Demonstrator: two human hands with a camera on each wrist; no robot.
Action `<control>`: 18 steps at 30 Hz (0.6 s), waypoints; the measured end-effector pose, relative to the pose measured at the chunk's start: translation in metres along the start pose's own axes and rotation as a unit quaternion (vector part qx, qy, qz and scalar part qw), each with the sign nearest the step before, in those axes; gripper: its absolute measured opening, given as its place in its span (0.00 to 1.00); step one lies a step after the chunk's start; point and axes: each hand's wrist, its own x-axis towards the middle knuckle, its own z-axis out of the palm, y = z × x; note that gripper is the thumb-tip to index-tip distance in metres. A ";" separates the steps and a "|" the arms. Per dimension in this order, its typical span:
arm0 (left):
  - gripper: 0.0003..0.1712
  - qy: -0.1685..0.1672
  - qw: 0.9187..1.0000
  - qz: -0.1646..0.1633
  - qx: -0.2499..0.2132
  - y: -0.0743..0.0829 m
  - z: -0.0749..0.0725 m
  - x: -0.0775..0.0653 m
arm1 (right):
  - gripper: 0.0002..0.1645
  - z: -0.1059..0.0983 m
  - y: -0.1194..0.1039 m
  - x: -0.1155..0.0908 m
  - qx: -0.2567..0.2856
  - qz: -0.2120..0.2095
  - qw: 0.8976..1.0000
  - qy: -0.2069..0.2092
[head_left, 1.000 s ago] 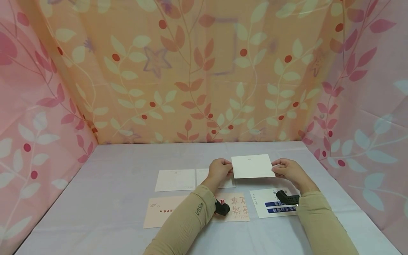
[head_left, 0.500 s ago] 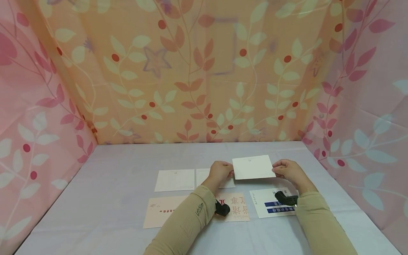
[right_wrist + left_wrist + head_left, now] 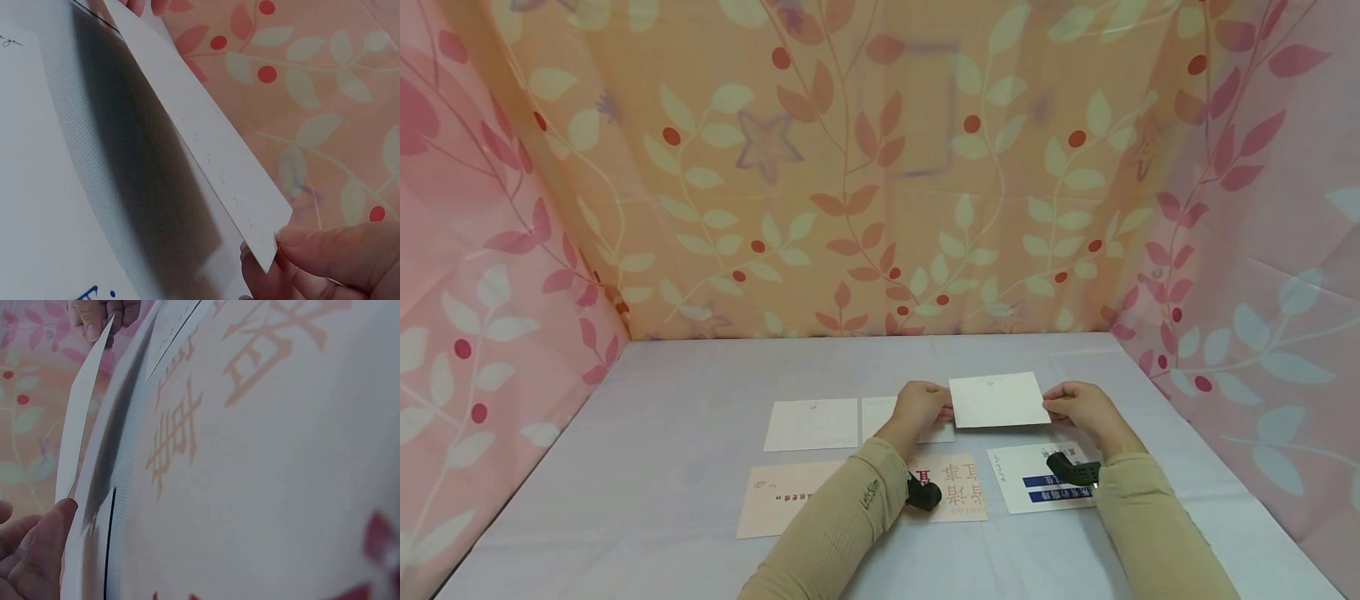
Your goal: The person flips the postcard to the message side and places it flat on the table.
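Note:
A white card (image 3: 1000, 401) is held between both hands, raised a little above the table with its shadow beneath it in the right wrist view. My left hand (image 3: 919, 412) pinches its left edge; in the left wrist view the thumb (image 3: 47, 550) presses on the card (image 3: 81, 419). The right edge is pinched by my right hand (image 3: 1088, 412), thumb on top and fingers underneath in the right wrist view. Faint looped print runs along one edge of the card (image 3: 212, 150) there. Partly behind the left hand lies another white card (image 3: 876, 412).
A further white card (image 3: 812, 425) lies at the left of the back row. In front are a pinkish card (image 3: 775, 492), a peach card with large red characters (image 3: 962, 487), and a white card with blue bands (image 3: 1011, 479). Patterned curtains (image 3: 850, 167) enclose the white table (image 3: 625, 467).
Both hands have lowered the white card slightly toward the table and shifted it a touch to the right. The cards on the table have not moved.

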 end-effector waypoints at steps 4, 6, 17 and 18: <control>0.11 -0.007 1.000 -0.005 -0.001 0.000 0.000 -0.002 | 0.14 0.001 0.002 0.002 -0.009 0.029 1.000 0.007; 0.11 -0.008 1.000 -0.007 0.001 -0.001 0.001 -0.003 | 0.13 0.002 0.003 0.003 -0.015 0.036 0.999 0.004; 0.10 -0.010 1.000 -0.020 0.005 -0.003 0.002 -0.004 | 0.13 0.005 0.009 0.003 -0.036 0.045 0.998 -0.016; 0.10 -0.011 1.000 -0.021 0.004 -0.003 0.002 -0.005 | 0.13 0.005 0.009 0.003 -0.037 0.050 0.998 -0.014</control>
